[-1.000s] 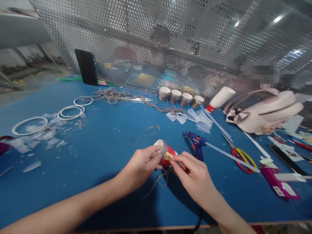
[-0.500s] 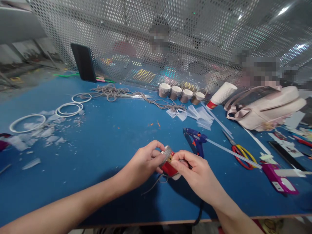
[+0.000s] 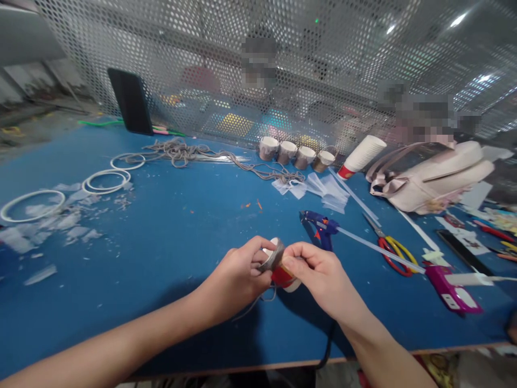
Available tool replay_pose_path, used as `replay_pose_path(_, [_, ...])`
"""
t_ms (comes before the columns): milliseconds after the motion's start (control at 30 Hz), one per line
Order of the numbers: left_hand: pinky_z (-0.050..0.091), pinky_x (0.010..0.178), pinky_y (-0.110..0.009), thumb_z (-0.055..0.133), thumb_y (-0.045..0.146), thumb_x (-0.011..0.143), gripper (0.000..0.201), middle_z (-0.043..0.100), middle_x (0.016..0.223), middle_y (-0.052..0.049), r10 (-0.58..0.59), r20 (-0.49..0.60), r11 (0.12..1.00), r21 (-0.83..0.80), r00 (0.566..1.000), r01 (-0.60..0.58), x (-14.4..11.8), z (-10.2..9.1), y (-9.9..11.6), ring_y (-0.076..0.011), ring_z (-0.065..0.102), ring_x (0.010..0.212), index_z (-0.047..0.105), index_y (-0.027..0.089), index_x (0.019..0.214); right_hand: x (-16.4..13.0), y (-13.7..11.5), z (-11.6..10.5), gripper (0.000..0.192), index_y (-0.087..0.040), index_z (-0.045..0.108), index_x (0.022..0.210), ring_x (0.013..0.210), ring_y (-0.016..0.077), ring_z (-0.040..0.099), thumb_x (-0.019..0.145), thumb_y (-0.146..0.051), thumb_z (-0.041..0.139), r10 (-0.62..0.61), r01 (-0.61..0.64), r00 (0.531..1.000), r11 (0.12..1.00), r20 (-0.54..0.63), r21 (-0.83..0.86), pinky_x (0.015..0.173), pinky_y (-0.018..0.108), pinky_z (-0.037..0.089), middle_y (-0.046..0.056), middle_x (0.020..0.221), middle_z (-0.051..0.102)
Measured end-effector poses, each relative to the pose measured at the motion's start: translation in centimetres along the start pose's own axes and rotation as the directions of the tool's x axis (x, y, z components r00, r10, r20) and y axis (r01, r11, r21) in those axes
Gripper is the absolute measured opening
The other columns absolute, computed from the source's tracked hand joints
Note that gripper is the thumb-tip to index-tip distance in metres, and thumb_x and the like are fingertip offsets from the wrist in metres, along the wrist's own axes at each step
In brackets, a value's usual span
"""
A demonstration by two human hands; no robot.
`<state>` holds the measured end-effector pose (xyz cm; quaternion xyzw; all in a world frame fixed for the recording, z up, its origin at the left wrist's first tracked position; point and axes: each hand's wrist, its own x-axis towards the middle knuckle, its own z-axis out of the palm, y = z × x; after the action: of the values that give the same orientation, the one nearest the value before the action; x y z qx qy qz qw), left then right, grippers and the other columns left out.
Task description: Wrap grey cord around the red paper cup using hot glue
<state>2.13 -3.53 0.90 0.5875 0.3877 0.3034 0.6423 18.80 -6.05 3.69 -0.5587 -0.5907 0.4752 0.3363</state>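
Note:
Both my hands hold a small red paper cup (image 3: 281, 276) just above the blue table (image 3: 169, 237), near its front edge. Grey cord is wound around the cup's rim end. My left hand (image 3: 238, 277) grips the wrapped rim end from the left. My right hand (image 3: 319, 272) pinches the cup from the right, fingers pressed on the cord. A loose tail of the grey cord (image 3: 258, 300) hangs down under my left hand.
A blue glue gun (image 3: 319, 229) with a clear stick lies just behind my right hand, scissors (image 3: 390, 248) to its right. Several cord-wrapped cups (image 3: 297, 156), a white cup stack (image 3: 361, 155), a cord pile (image 3: 181, 152), white rings (image 3: 105, 180), a pink bag (image 3: 432, 180), a purple tool (image 3: 450, 288).
The cup has been turned in my hands, its base now tipped down toward me. My right hand's fingers have slid up to the wrapped rim. The view has shifted slightly.

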Motion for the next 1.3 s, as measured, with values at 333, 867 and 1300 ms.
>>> replay_pose_path(333, [0.040,0.049,-0.016,0.056,0.014,0.074,0.019,0.069,0.071,0.002,0.026,-0.056,0.992,0.129,0.998,-0.018,0.1,-0.1,-0.3,-0.0082,0.058,0.053,0.052,0.018,0.092,0.7,0.5,0.0,0.027,-0.016,0.057,0.072,0.052,0.0095,0.047,0.081,-0.042,0.057,0.024,-0.018,0.998,0.993,-0.054,0.119,0.049,0.021,0.039,-0.002,0.059,0.053])
replay_pose_path(867, [0.031,0.045,-0.015,0.056,0.014,0.069,0.022,0.061,0.065,0.007,-0.030,-0.077,0.998,0.049,0.997,0.034,0.2,-0.2,0.2,-0.0038,0.045,0.045,0.053,0.020,0.090,1.8,1.2,-0.3,0.028,-0.016,0.057,0.071,0.048,0.0077,0.043,0.079,-0.043,0.056,0.091,-0.083,0.992,0.993,-0.088,0.088,0.044,0.019,0.036,-0.003,0.058,0.051])
replay_pose_path(1300, [0.039,0.050,-0.018,0.054,0.012,0.065,0.024,0.063,0.068,0.005,-0.005,-0.085,0.996,0.084,0.996,0.012,-0.1,-0.2,1.1,-0.0062,0.050,0.050,0.052,0.019,0.088,1.9,1.3,-0.1,0.029,-0.016,0.055,0.073,0.046,0.0068,0.039,0.079,-0.044,0.056,0.120,-0.112,0.991,0.986,-0.063,0.121,0.042,0.018,0.033,-0.005,0.056,0.046])
